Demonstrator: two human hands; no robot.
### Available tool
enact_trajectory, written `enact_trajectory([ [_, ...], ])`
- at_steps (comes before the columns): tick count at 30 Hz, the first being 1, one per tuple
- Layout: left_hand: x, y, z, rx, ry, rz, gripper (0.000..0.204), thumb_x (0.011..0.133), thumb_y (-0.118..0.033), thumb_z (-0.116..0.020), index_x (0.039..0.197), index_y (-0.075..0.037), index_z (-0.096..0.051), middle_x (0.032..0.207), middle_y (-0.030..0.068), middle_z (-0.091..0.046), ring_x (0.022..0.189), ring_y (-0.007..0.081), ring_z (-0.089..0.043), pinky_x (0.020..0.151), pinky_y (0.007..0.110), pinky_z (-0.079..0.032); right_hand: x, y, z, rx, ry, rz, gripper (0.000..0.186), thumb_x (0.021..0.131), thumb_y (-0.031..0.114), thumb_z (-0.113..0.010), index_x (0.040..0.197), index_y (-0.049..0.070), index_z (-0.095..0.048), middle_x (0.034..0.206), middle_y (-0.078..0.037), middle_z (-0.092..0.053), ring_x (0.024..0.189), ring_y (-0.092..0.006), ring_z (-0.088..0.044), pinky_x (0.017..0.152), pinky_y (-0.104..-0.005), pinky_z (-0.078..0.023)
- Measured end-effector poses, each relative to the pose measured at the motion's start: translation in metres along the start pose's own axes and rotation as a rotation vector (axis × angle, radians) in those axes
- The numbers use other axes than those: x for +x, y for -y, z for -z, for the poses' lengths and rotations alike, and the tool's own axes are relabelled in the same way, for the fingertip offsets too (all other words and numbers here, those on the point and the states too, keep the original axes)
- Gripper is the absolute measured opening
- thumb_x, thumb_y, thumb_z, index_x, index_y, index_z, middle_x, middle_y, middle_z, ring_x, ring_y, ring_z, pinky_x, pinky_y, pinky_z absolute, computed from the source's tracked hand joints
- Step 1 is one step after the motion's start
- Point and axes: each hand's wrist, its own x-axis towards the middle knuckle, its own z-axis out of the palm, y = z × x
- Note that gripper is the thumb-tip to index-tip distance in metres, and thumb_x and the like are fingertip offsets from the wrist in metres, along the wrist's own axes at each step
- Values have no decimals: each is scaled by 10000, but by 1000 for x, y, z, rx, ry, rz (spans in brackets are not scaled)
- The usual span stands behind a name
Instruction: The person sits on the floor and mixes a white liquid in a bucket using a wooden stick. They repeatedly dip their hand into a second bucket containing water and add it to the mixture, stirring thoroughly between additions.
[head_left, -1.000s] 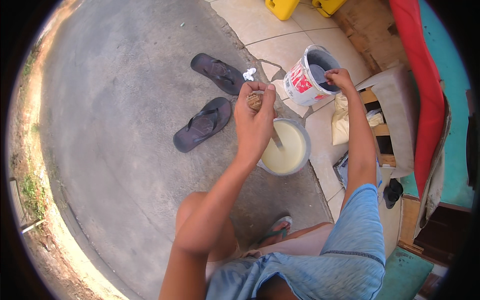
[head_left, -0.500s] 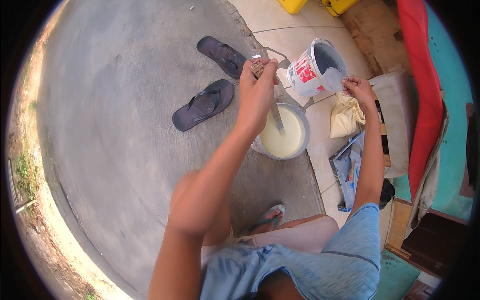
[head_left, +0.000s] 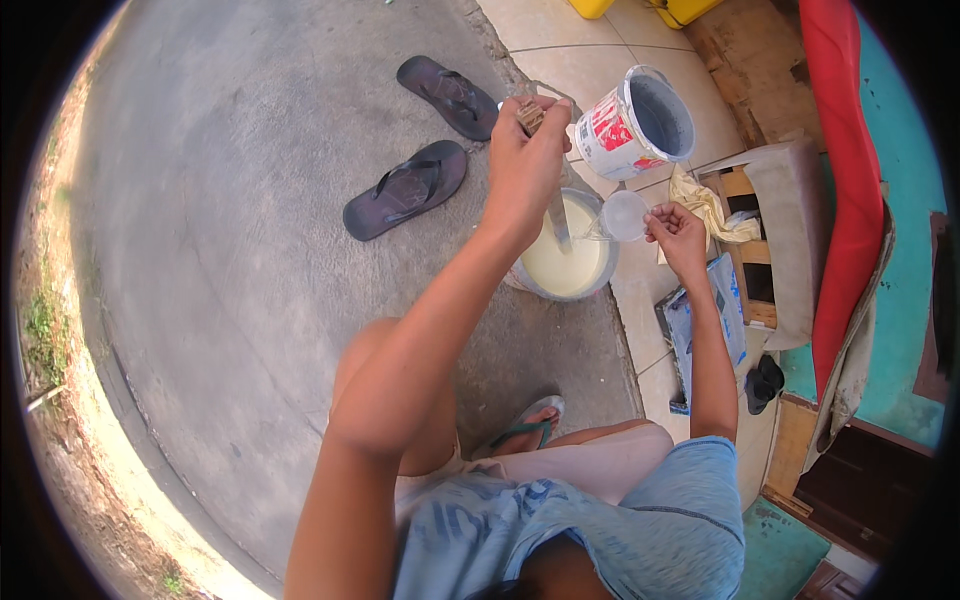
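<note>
My left hand (head_left: pixel 525 170) grips the brown handle (head_left: pixel 531 117) of a stirring tool, whose flat blade (head_left: pixel 559 222) dips into a bucket of pale cream liquid (head_left: pixel 567 262). My right hand (head_left: pixel 675 235) holds a small translucent round cup (head_left: pixel 624 212) tilted at that bucket's right rim, with what looks like clear liquid spilling from it. A white bucket with red markings (head_left: pixel 605 135) and a dark grey inside stands behind, on the tiles.
Two dark flip-flops (head_left: pixel 405 190) lie on the concrete at left. At right are a cream cloth (head_left: pixel 698 190), a paint-smeared tray (head_left: pixel 685 350), a padded wooden frame (head_left: pixel 790 240), black footwear (head_left: pixel 762 385) and a red roll (head_left: pixel 843 150). Yellow objects (head_left: pixel 590 5) sit at the top.
My right hand has lifted the translucent cup out of the grey bucket and brought it left and down to the cream bucket. My left hand still grips the stirring tool.
</note>
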Motion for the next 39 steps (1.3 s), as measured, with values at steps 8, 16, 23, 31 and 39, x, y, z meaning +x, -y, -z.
enact_trajectory([
  [8,-1,-1,0,0,-6,-25,277,897,-297,-589,1018,-55,-530,767,4,-496,825,141,-470,843,321,-370,-23,5,-19,-91,-126,127,102,853,25,-680,912,-35,-622,835,-60,-658,718,-104,-635,662,-257,-544],
  [16,4,0,4,-18,-63,-54,232,901,-258,-586,1003,-54,-543,748,-12,-476,765,110,-440,749,281,-367,-56,27,-36,-397,-154,546,117,808,-39,-694,898,-24,-621,891,-111,-658,758,-155,-667,678,-289,-537],
  [23,2,7,-4,-70,-67,-96,239,897,-246,-601,992,-31,-559,764,-17,-495,747,93,-447,702,260,-383,-31,-3,-16,233,-128,35,128,856,0,-688,954,-5,-604,945,-69,-644,774,-144,-657,713,-224,-562],
  [31,7,21,-10,-12,-53,-101,220,914,-238,-594,1001,-39,-560,774,-19,-505,708,76,-449,642,248,-392,108,10,61,324,-354,83,136,854,84,-718,937,1,-650,851,-57,-671,741,-144,-665,702,-234,-560],
  [39,17,21,-5,21,-73,-104,218,921,-237,-588,992,-34,-555,756,-29,-499,691,66,-444,621,235,-379,219,-16,29,-817,-301,211,121,697,123,-736,784,41,-718,741,-173,-685,743,-309,-689,727,-369,-534],
])
